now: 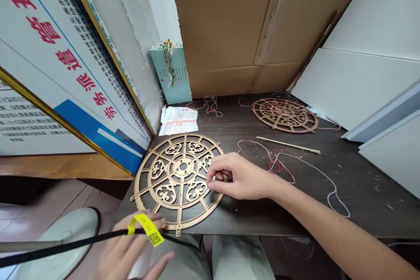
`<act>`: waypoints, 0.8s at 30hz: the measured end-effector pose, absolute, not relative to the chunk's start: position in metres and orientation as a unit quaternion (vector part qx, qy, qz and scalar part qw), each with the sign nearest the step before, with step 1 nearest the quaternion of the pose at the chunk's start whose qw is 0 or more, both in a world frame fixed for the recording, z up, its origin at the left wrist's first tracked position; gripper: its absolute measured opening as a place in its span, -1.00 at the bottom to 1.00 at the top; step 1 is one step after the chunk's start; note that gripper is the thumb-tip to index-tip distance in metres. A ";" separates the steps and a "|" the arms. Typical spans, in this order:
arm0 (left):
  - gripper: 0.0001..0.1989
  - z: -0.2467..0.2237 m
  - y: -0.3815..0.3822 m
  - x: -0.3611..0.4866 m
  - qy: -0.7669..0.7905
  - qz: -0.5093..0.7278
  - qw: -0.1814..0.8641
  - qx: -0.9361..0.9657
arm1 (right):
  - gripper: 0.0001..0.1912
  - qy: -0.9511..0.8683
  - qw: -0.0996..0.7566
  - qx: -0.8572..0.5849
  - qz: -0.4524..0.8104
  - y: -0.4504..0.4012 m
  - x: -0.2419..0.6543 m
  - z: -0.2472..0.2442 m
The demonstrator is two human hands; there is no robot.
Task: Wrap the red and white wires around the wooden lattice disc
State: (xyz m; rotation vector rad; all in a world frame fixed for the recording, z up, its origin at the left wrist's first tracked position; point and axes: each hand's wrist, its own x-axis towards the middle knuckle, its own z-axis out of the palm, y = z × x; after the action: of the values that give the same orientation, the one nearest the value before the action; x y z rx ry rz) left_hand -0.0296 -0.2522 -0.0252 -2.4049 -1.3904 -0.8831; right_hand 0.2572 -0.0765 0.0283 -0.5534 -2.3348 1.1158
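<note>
A round openwork wooden disc (pixel 183 168) lies flat near the front left of the dark table. Over its right edge, my right hand (pixel 234 177) is closed, fingertips pinched; whatever sits between them is too small to name. My left hand (pixel 134 245) rests by the disc's lower left edge with fingers spread, partly covered by a black cable (pixel 98 238) with a yellow tag (pixel 149 229). Red and white thread (pixel 278 162) lies loose right of my right hand.
A second wooden disc (pixel 285 115) with thread on it lies at the back right. A thin stick (pixel 288 145) is in front of it. Crumpled paper (pixel 179 120) and a light green bag (pixel 173 74) stand back left, beside tall cardboard (pixel 229 30).
</note>
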 end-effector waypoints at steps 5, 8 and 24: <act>-0.70 -0.037 -0.231 -0.015 -0.434 -0.299 0.082 -0.846 | -0.90 -0.844 0.256 -0.223 0.416 -0.065 0.265 0.029; -0.77 -0.033 -0.220 -0.001 -0.424 -0.330 0.043 -0.842 | -0.89 -0.841 0.263 -0.224 0.417 -0.062 0.267 0.030; -0.90 -0.020 -0.183 0.044 -0.423 -0.356 -0.031 -0.833 | -0.98 -0.907 0.159 -0.166 0.353 -0.072 0.264 0.032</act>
State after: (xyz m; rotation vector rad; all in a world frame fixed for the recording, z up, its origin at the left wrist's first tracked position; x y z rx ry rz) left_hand 0.0442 -0.1835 -0.0203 -2.6691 -1.3564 -1.1415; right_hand 0.2636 -0.0719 0.0320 -0.4757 -2.5937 1.0080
